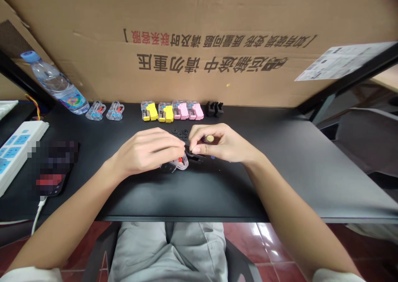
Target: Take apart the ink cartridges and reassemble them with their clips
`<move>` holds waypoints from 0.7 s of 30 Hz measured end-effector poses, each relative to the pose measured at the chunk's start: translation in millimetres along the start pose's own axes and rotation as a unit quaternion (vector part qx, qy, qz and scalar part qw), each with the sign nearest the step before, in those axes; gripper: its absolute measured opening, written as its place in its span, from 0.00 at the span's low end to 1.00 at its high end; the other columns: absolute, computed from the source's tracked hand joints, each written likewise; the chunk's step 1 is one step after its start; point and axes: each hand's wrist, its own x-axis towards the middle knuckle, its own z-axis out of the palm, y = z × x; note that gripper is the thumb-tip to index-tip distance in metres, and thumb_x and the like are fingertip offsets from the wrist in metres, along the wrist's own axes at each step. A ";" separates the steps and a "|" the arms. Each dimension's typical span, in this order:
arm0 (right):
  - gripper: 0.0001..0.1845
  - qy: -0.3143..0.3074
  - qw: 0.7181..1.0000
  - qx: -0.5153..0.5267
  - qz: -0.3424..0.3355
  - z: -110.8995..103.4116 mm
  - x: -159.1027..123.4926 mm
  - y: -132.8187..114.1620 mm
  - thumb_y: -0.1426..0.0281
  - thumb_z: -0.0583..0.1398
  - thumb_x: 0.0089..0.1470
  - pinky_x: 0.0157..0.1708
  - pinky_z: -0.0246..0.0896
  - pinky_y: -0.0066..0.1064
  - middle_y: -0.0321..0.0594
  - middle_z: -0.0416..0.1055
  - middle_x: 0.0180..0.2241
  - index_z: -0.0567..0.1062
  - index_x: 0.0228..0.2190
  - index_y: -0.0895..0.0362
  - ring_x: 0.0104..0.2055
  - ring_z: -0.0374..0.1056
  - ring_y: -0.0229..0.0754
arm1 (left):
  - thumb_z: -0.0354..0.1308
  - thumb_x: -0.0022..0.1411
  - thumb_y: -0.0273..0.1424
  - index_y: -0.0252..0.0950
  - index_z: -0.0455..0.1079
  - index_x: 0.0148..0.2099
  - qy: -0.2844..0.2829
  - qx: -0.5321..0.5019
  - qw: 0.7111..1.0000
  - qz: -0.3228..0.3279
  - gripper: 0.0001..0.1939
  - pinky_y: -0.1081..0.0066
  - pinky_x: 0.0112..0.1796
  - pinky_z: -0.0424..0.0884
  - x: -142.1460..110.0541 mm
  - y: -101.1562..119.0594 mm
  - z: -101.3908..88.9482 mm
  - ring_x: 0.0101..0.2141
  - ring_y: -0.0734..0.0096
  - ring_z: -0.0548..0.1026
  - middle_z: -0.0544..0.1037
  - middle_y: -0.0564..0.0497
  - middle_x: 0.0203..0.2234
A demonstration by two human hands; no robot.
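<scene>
My left hand (155,149) is closed, its fingertips on a clear plastic casing (185,163) with a red piece inside; most of the casing is hidden under the fingers. Thumb and forefinger of my right hand (222,143) pinch a small black part (195,155) right beside the casing, and the fingertips of both hands nearly meet. A dark rod-like item with a round gold end (209,138) shows within my right hand; its kind is not clear. Several black rings (180,134) lie just beyond my fingers.
Along the back stand two clear casings with red parts (115,111), two with yellow pieces (166,113), two with pink pieces (195,111) and black parts (215,108). On the left are a water bottle (59,83), a power strip (21,149) and a phone (57,170). Cardboard (248,17) walls the back.
</scene>
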 end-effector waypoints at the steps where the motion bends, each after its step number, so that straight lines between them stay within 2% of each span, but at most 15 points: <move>1: 0.13 -0.001 1.000 0.000 0.000 0.0 0.2 0.1 0.60 0.73 0.59 0.32 0.64 0.32 0.40 0.77 0.32 0.83 0.33 0.58 0.31 0.69 0.39 | 0.59 0.76 0.27 0.37 0.78 0.46 0.000 0.001 1.000 0.001 0.05 0.66 0.45 0.81 -0.2 -0.2 0.3 0.45 0.63 0.87 0.88 0.45 0.41; 13: 0.17 0.000 0.999 -0.018 0.026 -2.0 0.2 3.3 0.56 0.74 0.57 0.33 0.65 0.33 0.40 0.77 0.32 0.84 0.33 0.58 0.32 0.70 0.40 | 0.63 0.73 0.25 0.35 0.76 0.46 -0.001 0.017 1.000 0.012 0.02 0.66 0.44 0.80 -0.8 -2.0 3.0 0.43 0.62 0.87 0.88 0.44 0.40; 16: 0.20 0.083 0.995 -0.055 0.031 -2.9 2.3 5.3 0.52 0.73 0.57 0.33 0.64 0.32 0.40 0.78 0.31 0.84 0.32 0.57 0.31 0.69 0.40 | 0.67 0.71 0.28 0.36 0.76 0.46 0.018 -0.005 1.000 -0.020 0.04 0.68 0.43 0.80 -2.6 -6.5 1.4 0.42 0.64 0.87 0.87 0.45 0.39; 19: 0.24 0.225 0.971 -0.079 0.030 -4.2 5.7 12.0 0.48 0.67 0.63 0.31 0.62 0.31 0.39 0.78 0.31 0.84 0.33 0.56 0.29 0.66 0.38 | 0.73 0.66 0.35 0.37 0.75 0.42 0.064 -0.008 0.992 -0.109 0.10 0.70 0.42 0.80 -7.4 -15.0 0.7 0.37 0.67 0.85 0.86 0.49 0.36; 21: 0.25 0.291 0.954 -0.070 0.018 -5.7 7.9 18.3 0.47 0.63 0.66 0.31 0.64 0.31 0.38 0.76 0.29 0.83 0.32 0.55 0.28 0.66 0.38 | 0.75 0.63 0.38 0.37 0.74 0.39 0.083 0.009 0.982 -0.171 0.14 0.70 0.40 0.78 -12.6 -22.4 1.5 0.35 0.69 0.83 0.84 0.50 0.34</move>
